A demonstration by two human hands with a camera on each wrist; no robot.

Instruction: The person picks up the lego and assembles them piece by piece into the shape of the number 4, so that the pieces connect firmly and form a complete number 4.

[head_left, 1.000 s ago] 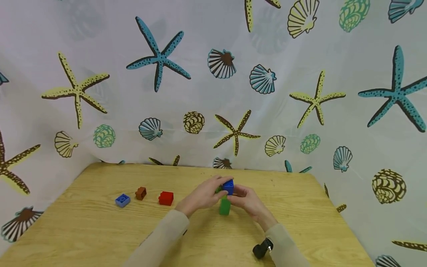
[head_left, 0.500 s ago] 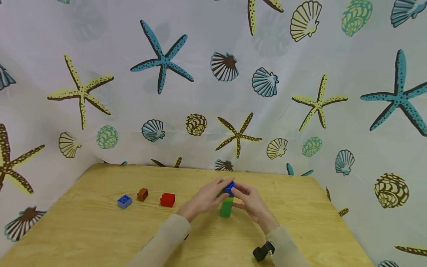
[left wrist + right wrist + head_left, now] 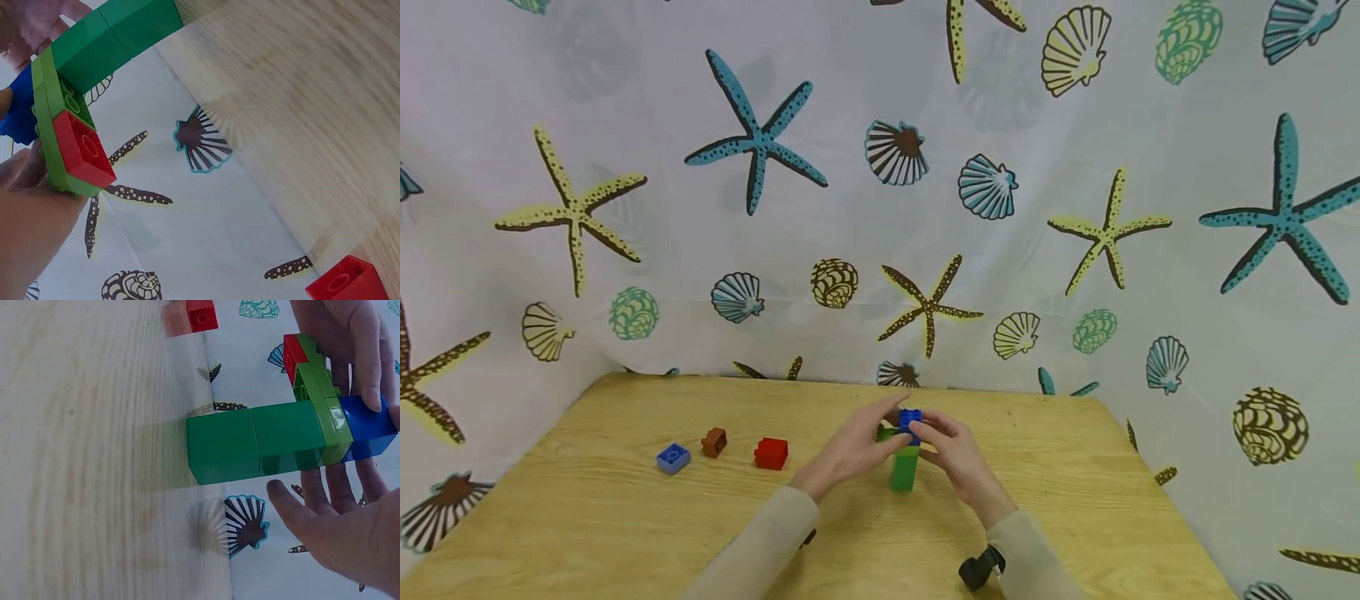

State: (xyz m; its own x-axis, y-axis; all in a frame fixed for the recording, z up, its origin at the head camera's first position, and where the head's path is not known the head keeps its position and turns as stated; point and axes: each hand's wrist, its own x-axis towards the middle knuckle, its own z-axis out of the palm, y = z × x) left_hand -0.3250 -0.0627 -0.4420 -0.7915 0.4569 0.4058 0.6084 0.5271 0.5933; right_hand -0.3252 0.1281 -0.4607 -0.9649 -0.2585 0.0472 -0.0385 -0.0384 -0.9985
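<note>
A tower of toy bricks stands upright on the table, with two dark green bricks (image 3: 256, 444) stacked at its foot. Across their top lies a long light green brick (image 3: 322, 403) that juts out to the left. Under the jutting end sits a red brick (image 3: 83, 150), hidden behind my left hand in the head view. A blue brick (image 3: 910, 417) rests on the light green one, above the tower. My right hand (image 3: 955, 454) pinches the blue brick, thumb in front. My left hand (image 3: 850, 446) holds its left side, thumb touching blue, fingers behind the light green brick.
On the left of the wooden table (image 3: 625, 517) lie a lighter blue brick (image 3: 673, 458), a brown brick (image 3: 714, 442) and a loose red brick (image 3: 771, 453). A curtain (image 3: 827, 208) printed with starfish and shells hangs behind the table.
My right thumb has moved up from the blue brick's lower edge onto its front. My left fingers have shifted back, uncovering the blue studs. The view has shifted slightly.
</note>
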